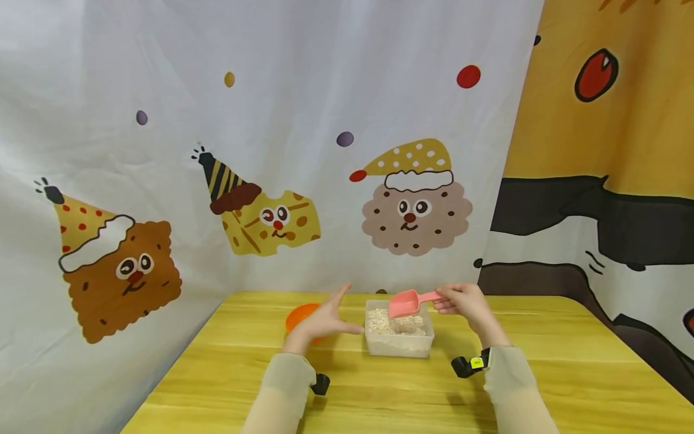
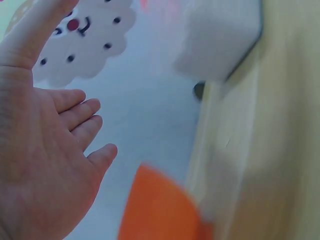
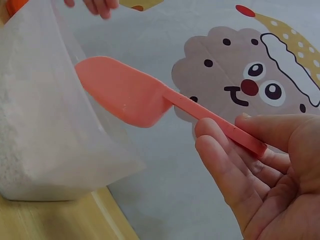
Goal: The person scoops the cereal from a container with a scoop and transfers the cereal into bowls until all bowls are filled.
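My right hand [image 1: 463, 301] pinches the handle of a pink scoop [image 1: 405, 303] between thumb and fingers. The scoop's bowl overlaps the top of a translucent plastic box [image 1: 399, 346] in the head view. Inside the box lie pale oat flakes [image 1: 379, 321]. In the right wrist view the scoop [image 3: 127, 92] shows its smooth side, near the box wall [image 3: 60, 130]. My left hand [image 1: 323, 319] is spread, thumb toward the box's left side, and holds nothing. Behind and partly hidden by it is an orange bowl [image 1: 297, 314], also low in the left wrist view.
A wooden-patterned table [image 1: 379, 398] carries the box and bowl. Right behind its far edge hangs a white cloth [image 1: 303, 120] with printed cartoon figures. Each wrist wears a small black camera, such as the right camera [image 1: 462, 366].
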`<state>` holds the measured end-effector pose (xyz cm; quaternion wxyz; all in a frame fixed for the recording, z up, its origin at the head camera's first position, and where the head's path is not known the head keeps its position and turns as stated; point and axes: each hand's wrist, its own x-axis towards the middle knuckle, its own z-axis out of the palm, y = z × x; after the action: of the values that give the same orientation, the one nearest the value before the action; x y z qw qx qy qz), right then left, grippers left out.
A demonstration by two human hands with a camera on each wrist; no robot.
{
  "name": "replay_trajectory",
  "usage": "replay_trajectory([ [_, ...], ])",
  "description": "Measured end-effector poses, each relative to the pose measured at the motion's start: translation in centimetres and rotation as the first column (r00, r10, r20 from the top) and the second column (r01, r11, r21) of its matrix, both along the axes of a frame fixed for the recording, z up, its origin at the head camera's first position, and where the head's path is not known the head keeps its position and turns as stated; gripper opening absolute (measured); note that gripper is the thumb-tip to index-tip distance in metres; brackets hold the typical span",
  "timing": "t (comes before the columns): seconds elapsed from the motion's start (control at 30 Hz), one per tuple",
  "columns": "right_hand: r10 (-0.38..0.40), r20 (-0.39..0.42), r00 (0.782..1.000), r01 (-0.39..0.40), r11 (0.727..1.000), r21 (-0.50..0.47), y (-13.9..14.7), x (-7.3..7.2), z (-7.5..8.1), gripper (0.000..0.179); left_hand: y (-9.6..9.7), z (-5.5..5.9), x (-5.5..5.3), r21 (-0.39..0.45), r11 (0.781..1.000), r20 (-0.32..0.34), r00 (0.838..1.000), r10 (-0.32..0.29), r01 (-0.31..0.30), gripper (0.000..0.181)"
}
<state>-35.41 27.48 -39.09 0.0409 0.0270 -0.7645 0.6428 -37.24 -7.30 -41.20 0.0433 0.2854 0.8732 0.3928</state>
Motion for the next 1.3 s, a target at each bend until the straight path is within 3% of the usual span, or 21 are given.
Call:
replay_trajectory([
  [0.27,0.001,0.019,1.000,-0.001,1.000,0.004,-0.2,0.1,0.1,0.035,3.9,-2.3,-0.3,0.095,0.995,0.089,0.996,-0.032,0.023,0.113],
  [0.5,0.005,0.034,0.999,-0.006,1.000,0.017,-0.3,0.2,0.1,0.035,5.2,-3.9,-0.7,0.168,0.986,0.123,0.992,-0.021,0.000,0.114],
  [0.87,-0.022,-0.004,1.000,0.022,0.998,0.059,-0.5,0.2,-0.1,0.033,4.9,-4.1,-0.6,0.155,0.988,0.164,0.986,-0.009,-0.017,0.110],
  [1.3,-0.049,0.040,0.998,0.047,0.998,0.039,-1.0,-0.4,-1.2,0.033,4.8,-4.3,-0.7,0.142,0.990,0.159,0.987,-0.009,-0.014,0.107],
])
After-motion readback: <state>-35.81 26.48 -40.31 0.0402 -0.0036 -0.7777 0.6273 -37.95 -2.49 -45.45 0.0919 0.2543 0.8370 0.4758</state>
